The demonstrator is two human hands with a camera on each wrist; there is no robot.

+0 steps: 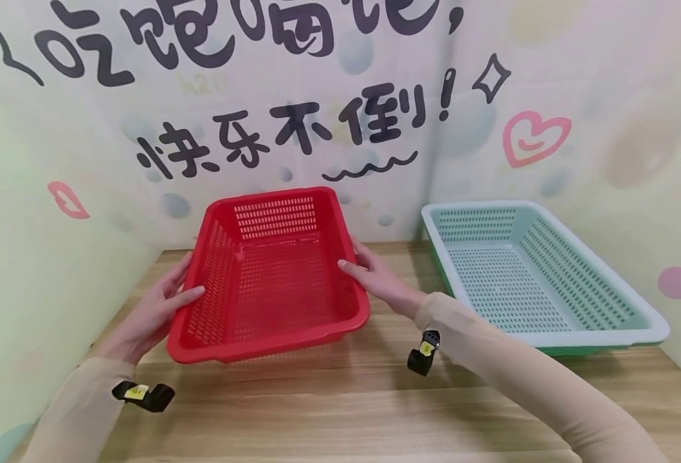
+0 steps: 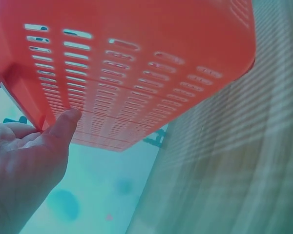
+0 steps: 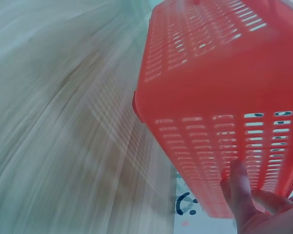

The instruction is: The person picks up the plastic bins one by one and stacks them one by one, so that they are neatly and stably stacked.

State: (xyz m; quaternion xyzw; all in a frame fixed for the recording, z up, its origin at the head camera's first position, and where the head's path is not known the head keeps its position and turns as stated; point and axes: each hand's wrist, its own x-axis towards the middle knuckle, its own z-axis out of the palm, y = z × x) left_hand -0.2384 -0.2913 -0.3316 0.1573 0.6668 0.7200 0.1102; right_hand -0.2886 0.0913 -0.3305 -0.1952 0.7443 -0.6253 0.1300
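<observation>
The fingers (image 1: 188, 298) of the left hand (image 1: 156, 313) and right hand (image 1: 382, 278) clamped opposite sides of the red basket (image 1: 282, 286), holding it above the worktop (image 1: 294, 411). A pale green basket (image 1: 508, 283) stood to the right; black lettering (image 1: 301, 132) behind read "快乐不倒!"

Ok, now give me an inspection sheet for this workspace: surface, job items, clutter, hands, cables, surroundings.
Surface: wood-grain table, shadowed near the red basket.
Job items: red perforated plastic basket, held off the table, nothing seen inside; pale blue perforated plastic basket on the table at the person's right, green showing below its rim, nesting unclear.
Clutter: nothing seen.
Left hand: grips the red basket's left side, thumb over the rim.
Right hand: grips its right side, thumb over the rim.
Cables: nothing seen.
Surroundings: pale printed backdrop with black Chinese lettering and a pink heart outline.
</observation>
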